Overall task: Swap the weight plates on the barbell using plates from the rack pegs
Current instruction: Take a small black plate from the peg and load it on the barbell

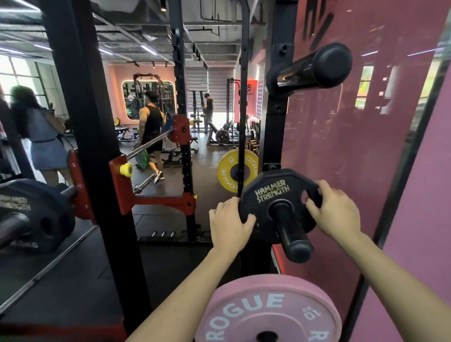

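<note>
Left hand and right hand gripping opposite edges of small black Hammer Strength plate. Threaded on black rack peg, above pink Rogue bumper plate.

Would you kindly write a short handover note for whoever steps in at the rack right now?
Left hand: grips the left edge of the black Hammer Strength plate.
Right hand: grips its right edge, fingers in a grip hole.
The plate sits on the middle rack peg. The pink Rogue plate hangs on the peg below; the top peg is bare.
The barbell, at left, carries another black plate.
Done: cannot tell from this frame.
Left: cannot tell whether this plate is going on or coming off the peg; check, then finish the swap.
</note>
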`<state>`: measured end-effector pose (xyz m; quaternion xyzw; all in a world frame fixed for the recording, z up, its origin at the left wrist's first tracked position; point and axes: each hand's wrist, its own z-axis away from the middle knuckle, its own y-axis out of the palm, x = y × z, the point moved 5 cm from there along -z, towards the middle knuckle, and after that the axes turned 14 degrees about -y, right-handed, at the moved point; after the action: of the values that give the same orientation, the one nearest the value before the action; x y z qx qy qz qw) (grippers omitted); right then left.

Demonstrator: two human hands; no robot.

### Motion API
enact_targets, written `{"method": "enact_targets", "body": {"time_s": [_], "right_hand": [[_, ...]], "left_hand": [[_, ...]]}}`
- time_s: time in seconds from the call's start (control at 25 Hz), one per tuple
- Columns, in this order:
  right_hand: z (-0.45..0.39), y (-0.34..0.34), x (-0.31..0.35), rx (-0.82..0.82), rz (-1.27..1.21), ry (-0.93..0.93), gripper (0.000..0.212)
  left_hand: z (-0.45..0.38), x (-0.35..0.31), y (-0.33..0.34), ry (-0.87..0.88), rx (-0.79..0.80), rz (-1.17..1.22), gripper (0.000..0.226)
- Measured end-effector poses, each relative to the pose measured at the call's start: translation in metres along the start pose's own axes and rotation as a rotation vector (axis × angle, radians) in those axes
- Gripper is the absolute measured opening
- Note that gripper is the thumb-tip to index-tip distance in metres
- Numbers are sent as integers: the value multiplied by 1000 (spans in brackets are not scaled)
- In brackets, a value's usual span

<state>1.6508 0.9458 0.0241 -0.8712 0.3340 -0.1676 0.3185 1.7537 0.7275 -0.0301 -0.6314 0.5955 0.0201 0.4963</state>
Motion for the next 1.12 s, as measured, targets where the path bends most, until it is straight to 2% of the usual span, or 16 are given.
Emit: {"method": "enact_targets", "body": {"time_s": [0.16, 0.28, 0.64, 0.88, 1.12], "right_hand": [[24, -24, 1, -30, -41, -3, 28], [42, -43, 4, 31, -65, 9, 32], [127, -112, 36, -25, -183, 21, 32], [165, -123, 108, 43, -294, -44, 29], [168, -100, 240, 52, -450, -169, 32]], "left_hand": [[22, -5, -18, 5, -23, -8, 26], [48, -7, -40, -38, -54, 31, 30], [169, -17, -116, -117, -170, 91, 36], [230, 25, -192, -226, -201, 4, 35], [257, 109, -298, -334, -366, -89, 40]]}}
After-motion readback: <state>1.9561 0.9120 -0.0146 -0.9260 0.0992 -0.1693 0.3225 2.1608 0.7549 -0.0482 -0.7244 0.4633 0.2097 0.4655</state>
